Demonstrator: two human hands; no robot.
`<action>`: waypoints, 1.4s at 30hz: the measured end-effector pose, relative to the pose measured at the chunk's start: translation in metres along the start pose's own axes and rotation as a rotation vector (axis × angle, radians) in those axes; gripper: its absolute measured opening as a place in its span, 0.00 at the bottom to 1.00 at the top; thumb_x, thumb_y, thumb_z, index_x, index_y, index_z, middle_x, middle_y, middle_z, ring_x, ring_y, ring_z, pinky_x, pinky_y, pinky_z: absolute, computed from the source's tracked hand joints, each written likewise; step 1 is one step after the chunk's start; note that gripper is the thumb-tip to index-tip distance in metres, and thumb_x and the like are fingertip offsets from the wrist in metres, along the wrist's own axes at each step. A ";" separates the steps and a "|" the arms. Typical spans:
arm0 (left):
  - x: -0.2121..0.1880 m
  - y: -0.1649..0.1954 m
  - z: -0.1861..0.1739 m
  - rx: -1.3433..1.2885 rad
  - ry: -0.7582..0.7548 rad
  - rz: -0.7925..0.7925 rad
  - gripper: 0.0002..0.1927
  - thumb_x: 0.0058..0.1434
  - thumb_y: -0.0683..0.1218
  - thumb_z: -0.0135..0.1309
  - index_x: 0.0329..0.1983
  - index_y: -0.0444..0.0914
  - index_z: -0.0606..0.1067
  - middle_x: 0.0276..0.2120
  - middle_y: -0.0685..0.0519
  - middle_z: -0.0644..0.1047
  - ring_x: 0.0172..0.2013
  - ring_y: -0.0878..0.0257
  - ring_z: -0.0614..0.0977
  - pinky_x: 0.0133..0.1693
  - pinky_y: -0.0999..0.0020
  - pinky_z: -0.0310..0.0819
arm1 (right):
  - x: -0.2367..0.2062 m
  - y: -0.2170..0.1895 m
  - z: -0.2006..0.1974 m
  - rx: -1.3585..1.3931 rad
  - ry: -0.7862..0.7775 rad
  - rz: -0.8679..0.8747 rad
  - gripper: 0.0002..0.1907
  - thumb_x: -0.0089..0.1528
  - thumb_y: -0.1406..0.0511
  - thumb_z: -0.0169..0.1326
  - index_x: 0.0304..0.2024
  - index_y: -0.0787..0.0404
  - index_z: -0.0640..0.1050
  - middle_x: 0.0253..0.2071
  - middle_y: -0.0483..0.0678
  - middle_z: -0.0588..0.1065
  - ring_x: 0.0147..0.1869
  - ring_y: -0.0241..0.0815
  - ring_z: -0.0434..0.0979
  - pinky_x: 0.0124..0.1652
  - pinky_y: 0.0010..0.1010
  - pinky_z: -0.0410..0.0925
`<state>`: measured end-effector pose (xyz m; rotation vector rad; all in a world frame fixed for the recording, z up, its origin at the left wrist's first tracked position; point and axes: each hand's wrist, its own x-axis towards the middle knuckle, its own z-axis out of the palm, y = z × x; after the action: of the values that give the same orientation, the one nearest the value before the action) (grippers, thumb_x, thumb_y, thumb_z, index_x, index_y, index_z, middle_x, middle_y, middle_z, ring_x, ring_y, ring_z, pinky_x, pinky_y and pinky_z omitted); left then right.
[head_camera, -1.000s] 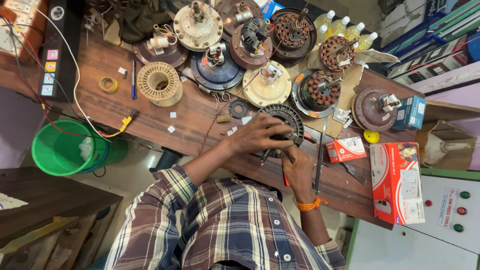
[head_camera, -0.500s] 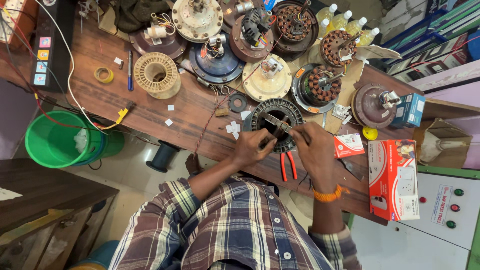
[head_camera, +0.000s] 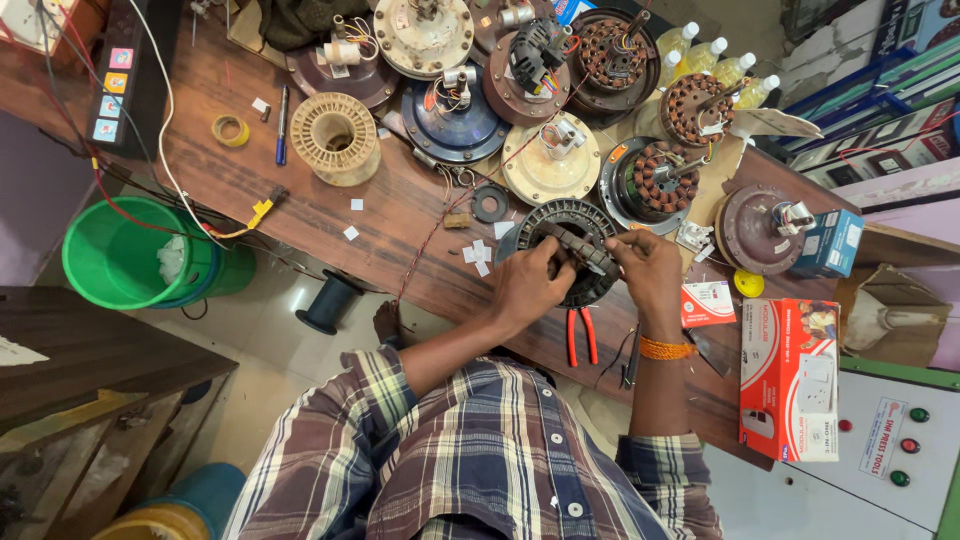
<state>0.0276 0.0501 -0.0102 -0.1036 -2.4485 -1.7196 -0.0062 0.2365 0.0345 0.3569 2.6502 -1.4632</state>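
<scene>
**Black stator ring held over the desk edge**

Black and toothed, the stator (head_camera: 570, 245) sits at centre frame, just above the near edge of the desk (head_camera: 300, 210), lying roughly flat with its open face toward the camera. Being a ring, it has no real long axis; its bore points up at the viewer. A grey strip (head_camera: 578, 246) crosses it diagonally, long axis running from upper left to lower right.

The left hand (head_camera: 528, 288) grips the ring's lower left rim, fingers closed on it. The right hand (head_camera: 648, 272) comes in from the right, fingers pinched on the strip's right end.

To do this well, I judge the left hand should keep the ring steady against the desk while the right works the strip in line with its own length, without twisting it across the teeth.

Red-handled pliers (head_camera: 580, 336) lie just below the ring, between the forearms. White paper bits (head_camera: 478, 254) lie scattered just left of it. Other motor housings fill the upper middle of the frame, and a green bucket (head_camera: 110, 265) stands on the floor at far left.
</scene>
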 end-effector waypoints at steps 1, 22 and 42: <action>0.001 0.001 0.001 0.014 -0.002 -0.016 0.11 0.58 0.48 0.58 0.33 0.35 0.72 0.19 0.43 0.78 0.23 0.43 0.81 0.27 0.48 0.71 | -0.001 0.004 -0.003 0.013 0.028 -0.014 0.08 0.62 0.66 0.63 0.37 0.66 0.83 0.20 0.36 0.69 0.23 0.25 0.61 0.23 0.23 0.55; 0.088 0.005 -0.042 -0.073 -0.782 0.750 0.29 0.56 0.41 0.65 0.61 0.45 0.71 0.47 0.49 0.76 0.52 0.49 0.76 0.56 0.56 0.69 | -0.064 -0.033 -0.014 0.005 -0.051 -0.017 0.07 0.60 0.65 0.64 0.39 0.62 0.85 0.20 0.34 0.62 0.25 0.26 0.54 0.25 0.26 0.50; 0.028 -0.041 -0.039 0.320 -0.099 1.178 0.11 0.61 0.48 0.60 0.48 0.46 0.81 0.55 0.60 0.77 0.54 0.62 0.75 0.56 0.60 0.66 | -0.112 -0.006 0.031 -0.209 0.075 -0.336 0.05 0.59 0.69 0.62 0.37 0.63 0.82 0.24 0.49 0.74 0.23 0.37 0.68 0.26 0.31 0.62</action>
<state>-0.0025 -0.0018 -0.0310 -1.2849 -1.9166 -0.7893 0.0993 0.1895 0.0447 -0.0567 3.0012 -1.2469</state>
